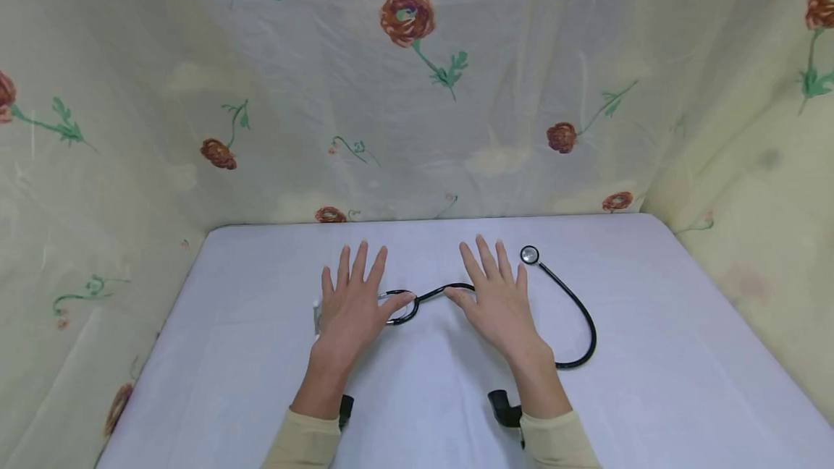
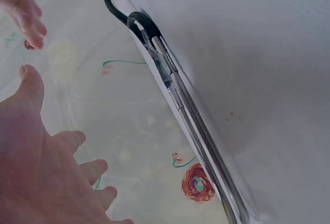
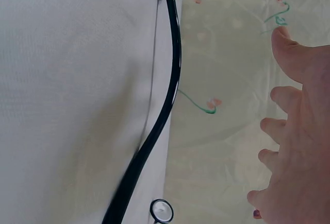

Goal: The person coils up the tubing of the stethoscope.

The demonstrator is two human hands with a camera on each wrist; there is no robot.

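Observation:
A black stethoscope lies on the white-covered table, its tube curving out to the right. Its round chest piece rests beyond my right fingertips; the metal ear tubes show in the left wrist view. My left hand is held over the ear-tube end with fingers spread, hiding part of it. Over the tube, my right hand is also spread and covers a stretch of it. Both wrist views show the left hand and right hand apart from the stethoscope, holding nothing.
The white tablecloth spreads around the stethoscope. Cream curtains with red flowers hang behind the table and along both sides. Black wrist-worn mounts stick out by the forearms.

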